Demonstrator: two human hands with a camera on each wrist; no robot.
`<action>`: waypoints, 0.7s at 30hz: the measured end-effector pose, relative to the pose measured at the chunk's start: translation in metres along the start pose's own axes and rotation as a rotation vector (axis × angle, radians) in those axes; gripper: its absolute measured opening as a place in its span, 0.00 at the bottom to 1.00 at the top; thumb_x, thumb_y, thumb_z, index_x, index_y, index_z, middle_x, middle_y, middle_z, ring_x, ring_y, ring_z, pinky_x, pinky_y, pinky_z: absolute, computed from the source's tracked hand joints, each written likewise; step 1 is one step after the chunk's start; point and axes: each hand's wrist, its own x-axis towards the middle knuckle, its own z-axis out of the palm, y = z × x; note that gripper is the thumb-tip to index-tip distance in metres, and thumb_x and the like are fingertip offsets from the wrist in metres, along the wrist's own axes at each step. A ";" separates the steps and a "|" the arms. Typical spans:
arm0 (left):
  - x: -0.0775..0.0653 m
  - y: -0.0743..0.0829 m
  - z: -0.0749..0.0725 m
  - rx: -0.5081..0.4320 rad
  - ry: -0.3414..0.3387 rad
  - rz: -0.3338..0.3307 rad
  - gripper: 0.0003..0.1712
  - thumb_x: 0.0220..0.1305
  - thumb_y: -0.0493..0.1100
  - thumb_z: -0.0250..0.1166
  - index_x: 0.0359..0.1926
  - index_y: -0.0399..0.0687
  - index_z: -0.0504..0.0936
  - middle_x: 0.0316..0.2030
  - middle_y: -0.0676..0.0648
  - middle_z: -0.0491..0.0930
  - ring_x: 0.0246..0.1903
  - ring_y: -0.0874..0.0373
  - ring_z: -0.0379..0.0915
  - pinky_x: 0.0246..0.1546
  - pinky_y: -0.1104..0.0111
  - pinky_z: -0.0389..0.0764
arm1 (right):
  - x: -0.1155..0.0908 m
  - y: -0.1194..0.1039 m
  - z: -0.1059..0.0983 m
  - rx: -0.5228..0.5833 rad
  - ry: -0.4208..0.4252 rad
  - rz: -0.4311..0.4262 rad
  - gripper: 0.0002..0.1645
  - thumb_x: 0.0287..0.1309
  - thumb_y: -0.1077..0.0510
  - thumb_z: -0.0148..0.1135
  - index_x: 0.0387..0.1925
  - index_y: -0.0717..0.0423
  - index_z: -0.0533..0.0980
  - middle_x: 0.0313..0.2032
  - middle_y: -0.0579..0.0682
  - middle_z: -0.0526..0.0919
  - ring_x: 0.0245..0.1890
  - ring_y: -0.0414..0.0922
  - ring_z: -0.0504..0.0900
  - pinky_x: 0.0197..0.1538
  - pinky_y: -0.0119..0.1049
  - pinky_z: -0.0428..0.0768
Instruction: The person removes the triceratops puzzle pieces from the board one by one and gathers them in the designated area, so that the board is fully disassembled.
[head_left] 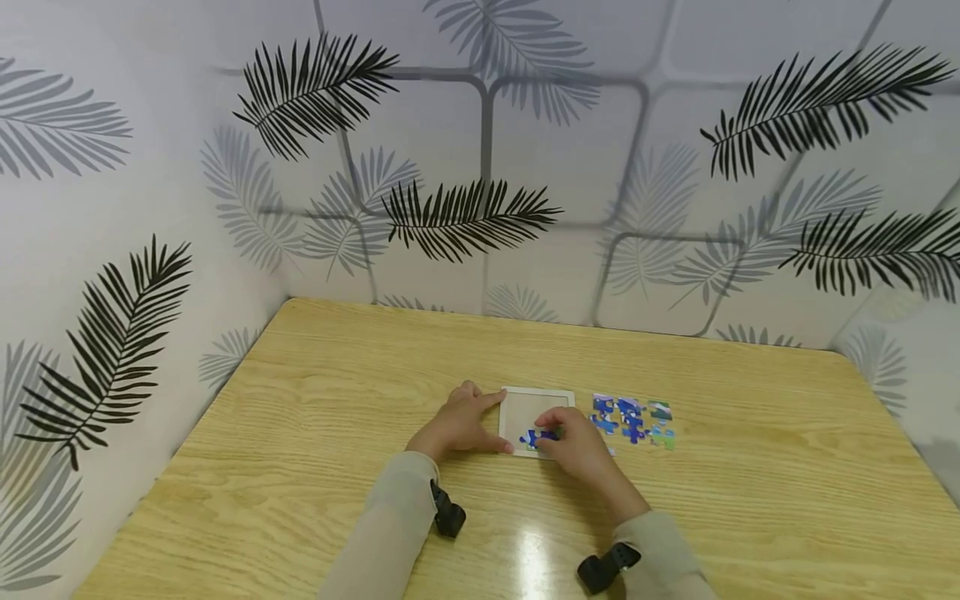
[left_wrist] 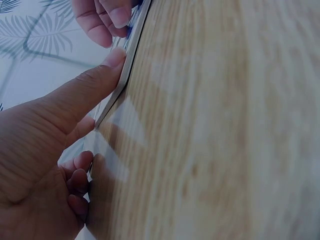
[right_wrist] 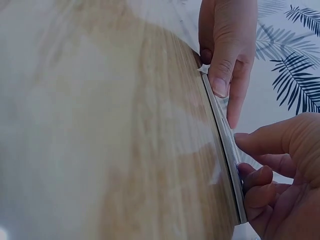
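A small light wooden puzzle tray lies flat on the table, and my left hand holds it at its left side. The left thumb touches the near left corner and the index finger reaches the far left corner, both stretched out. Over the near part of the tray is my right hand, its fingers bent and its fingertips at blue jigsaw pieces. Its thumb and index finger close around a blue puzzle piece, partly hidden by the fingers. In the right wrist view, the right hand has its fingertips low at the tray's edge.
Right of the tray lie several loose blue jigsaw pieces and green ones, some close together. The wooden table meets a wall with a leaf pattern at its back. Each wrist wears a black strap camera.
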 end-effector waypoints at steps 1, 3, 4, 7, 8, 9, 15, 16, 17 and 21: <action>0.000 0.000 0.000 -0.002 0.001 -0.001 0.51 0.44 0.58 0.75 0.70 0.56 0.63 0.41 0.49 0.58 0.43 0.53 0.54 0.42 0.64 0.65 | 0.000 0.000 0.000 -0.014 -0.002 -0.010 0.10 0.50 0.67 0.67 0.37 0.60 0.79 0.37 0.52 0.77 0.40 0.48 0.75 0.47 0.48 0.72; 0.000 0.000 0.000 -0.003 0.004 -0.004 0.51 0.44 0.58 0.75 0.70 0.56 0.64 0.41 0.49 0.58 0.43 0.54 0.54 0.42 0.64 0.65 | 0.001 0.000 0.001 -0.038 -0.007 -0.019 0.11 0.50 0.67 0.67 0.37 0.59 0.79 0.37 0.52 0.77 0.41 0.49 0.75 0.48 0.49 0.72; 0.000 0.001 0.000 0.000 0.005 -0.005 0.51 0.44 0.58 0.75 0.70 0.56 0.64 0.41 0.49 0.58 0.43 0.54 0.54 0.42 0.64 0.65 | 0.001 0.000 0.001 -0.045 -0.012 -0.020 0.11 0.50 0.66 0.67 0.38 0.59 0.79 0.37 0.52 0.76 0.41 0.49 0.75 0.48 0.48 0.72; 0.000 0.001 -0.001 0.003 0.007 -0.005 0.51 0.44 0.58 0.75 0.70 0.56 0.64 0.41 0.49 0.58 0.43 0.54 0.54 0.42 0.64 0.65 | 0.002 0.001 0.003 -0.069 -0.021 -0.032 0.11 0.50 0.67 0.67 0.38 0.58 0.79 0.37 0.52 0.76 0.40 0.48 0.75 0.47 0.49 0.73; 0.000 0.001 -0.001 0.005 0.007 -0.005 0.51 0.44 0.58 0.75 0.69 0.56 0.64 0.41 0.49 0.59 0.43 0.54 0.54 0.42 0.64 0.65 | 0.002 0.001 0.003 -0.072 -0.024 -0.027 0.11 0.51 0.66 0.66 0.38 0.58 0.79 0.37 0.51 0.76 0.41 0.48 0.75 0.47 0.48 0.73; 0.000 0.001 0.000 0.006 0.008 -0.004 0.51 0.44 0.58 0.75 0.69 0.56 0.64 0.41 0.49 0.59 0.42 0.54 0.54 0.42 0.64 0.65 | 0.002 0.001 0.004 -0.074 -0.027 -0.027 0.11 0.51 0.67 0.66 0.38 0.58 0.79 0.37 0.51 0.76 0.40 0.48 0.75 0.47 0.48 0.73; 0.000 0.000 0.001 0.002 0.008 -0.006 0.51 0.44 0.58 0.76 0.69 0.56 0.64 0.41 0.49 0.59 0.43 0.54 0.55 0.42 0.64 0.65 | 0.000 -0.001 0.004 -0.084 -0.035 -0.018 0.10 0.51 0.66 0.66 0.39 0.59 0.80 0.38 0.51 0.75 0.41 0.48 0.75 0.48 0.48 0.73; 0.000 0.000 0.001 0.002 0.008 -0.008 0.51 0.44 0.58 0.76 0.69 0.56 0.64 0.41 0.49 0.59 0.43 0.54 0.55 0.42 0.64 0.65 | 0.000 -0.001 0.004 -0.084 -0.035 -0.018 0.10 0.51 0.66 0.66 0.39 0.59 0.81 0.38 0.51 0.75 0.41 0.48 0.75 0.48 0.48 0.73; 0.000 0.000 0.001 0.001 0.009 -0.008 0.52 0.44 0.58 0.76 0.69 0.56 0.64 0.41 0.49 0.59 0.43 0.54 0.54 0.42 0.64 0.65 | 0.000 -0.001 0.004 -0.084 -0.033 -0.018 0.11 0.51 0.66 0.66 0.39 0.59 0.81 0.37 0.51 0.76 0.41 0.48 0.75 0.48 0.48 0.73; 0.001 -0.001 0.001 0.003 0.010 -0.010 0.52 0.43 0.58 0.76 0.69 0.56 0.64 0.41 0.49 0.58 0.43 0.54 0.54 0.42 0.64 0.64 | 0.000 -0.001 0.004 -0.084 -0.028 -0.022 0.11 0.51 0.66 0.66 0.39 0.59 0.82 0.37 0.51 0.76 0.41 0.47 0.75 0.48 0.48 0.73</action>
